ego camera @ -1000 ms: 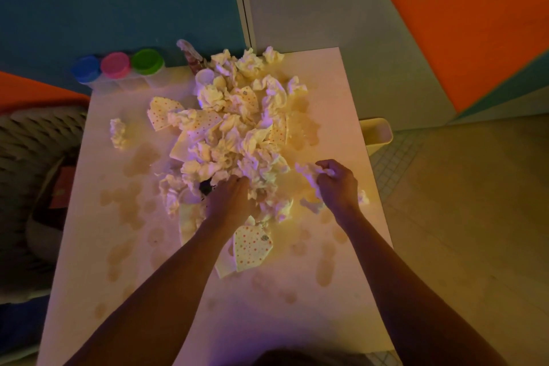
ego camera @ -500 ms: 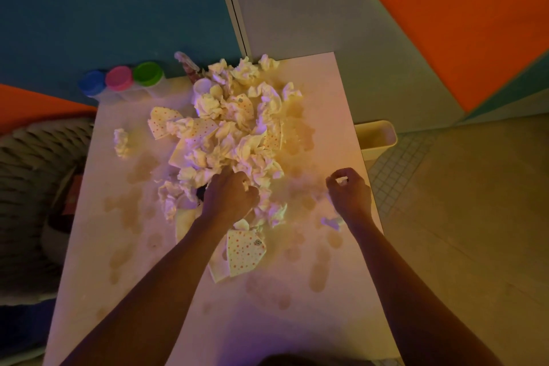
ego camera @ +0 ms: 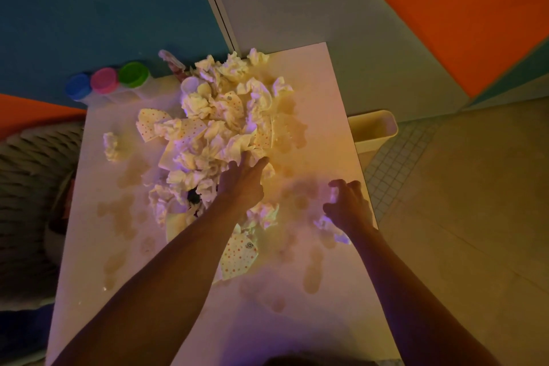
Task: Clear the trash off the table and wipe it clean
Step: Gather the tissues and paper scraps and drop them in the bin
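A heap of crumpled pale tissues and dotted napkins [ego camera: 225, 125] covers the far half of the white table [ego camera: 142, 291], which carries brownish stains. My left hand [ego camera: 242, 184] reaches into the heap's near right side, fingers straight and touching the paper. My right hand [ego camera: 349, 205] hovers near the table's right edge with fingers curled around a small bit of tissue [ego camera: 334, 194]. More crumpled tissue [ego camera: 326, 223] lies under its wrist. A dotted napkin [ego camera: 239, 255] lies flat under my left forearm. One lone wad [ego camera: 110, 145] sits apart on the left.
A pale bin [ego camera: 374, 131] stands on the floor just off the table's right edge. Three tubs with blue [ego camera: 77, 87], pink [ego camera: 104, 80] and green [ego camera: 133, 74] lids line the far left corner. A woven chair [ego camera: 32, 175] is at the left.
My left hand has opened and stretched forward into the heap. My right hand stayed near the right edge, its fingers spreading into a claw over the tissue there.
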Tool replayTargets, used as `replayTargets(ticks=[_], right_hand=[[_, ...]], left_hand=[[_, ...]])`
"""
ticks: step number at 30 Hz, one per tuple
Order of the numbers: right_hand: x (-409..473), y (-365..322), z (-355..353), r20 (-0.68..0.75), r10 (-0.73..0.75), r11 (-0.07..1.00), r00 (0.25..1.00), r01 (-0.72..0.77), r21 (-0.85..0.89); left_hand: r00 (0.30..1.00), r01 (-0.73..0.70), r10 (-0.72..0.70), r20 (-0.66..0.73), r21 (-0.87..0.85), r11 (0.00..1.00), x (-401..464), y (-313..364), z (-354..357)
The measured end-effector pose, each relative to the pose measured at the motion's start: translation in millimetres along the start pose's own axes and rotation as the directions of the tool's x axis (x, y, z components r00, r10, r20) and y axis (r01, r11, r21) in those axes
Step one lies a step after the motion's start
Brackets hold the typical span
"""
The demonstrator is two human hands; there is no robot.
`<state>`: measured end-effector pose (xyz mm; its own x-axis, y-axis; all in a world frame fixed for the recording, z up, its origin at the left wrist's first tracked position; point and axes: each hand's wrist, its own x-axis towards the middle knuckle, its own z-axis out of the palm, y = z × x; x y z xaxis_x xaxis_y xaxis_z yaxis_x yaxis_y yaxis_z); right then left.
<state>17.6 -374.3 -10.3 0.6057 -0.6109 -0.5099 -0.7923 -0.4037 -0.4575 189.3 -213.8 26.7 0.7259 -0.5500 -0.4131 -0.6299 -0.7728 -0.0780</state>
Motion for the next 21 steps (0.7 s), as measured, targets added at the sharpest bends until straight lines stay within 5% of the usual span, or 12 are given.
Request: replayTargets(ticks=[7, 12, 21], right_hand=[[4, 3, 4, 0.007, 0.017, 0.993, 1.000, -0.017, 0.116], [-1, -28, 7, 0.138, -0.062, 0.962, 0.988, 0.023, 0.271], [-14, -85, 54, 0.315, -0.196, 0.980, 0.929, 0.194, 0.040]], left_hand=[[1.000, -0.005, 0.005, -0.002, 0.082, 0.997, 9, -1, 18], [0.999, -0.015, 0.017, -0.027, 0.083, 0.996, 17, -2, 26], [0.983, -0.036, -0.012, -0.186, -0.252, 0.967, 3, -32, 23]])
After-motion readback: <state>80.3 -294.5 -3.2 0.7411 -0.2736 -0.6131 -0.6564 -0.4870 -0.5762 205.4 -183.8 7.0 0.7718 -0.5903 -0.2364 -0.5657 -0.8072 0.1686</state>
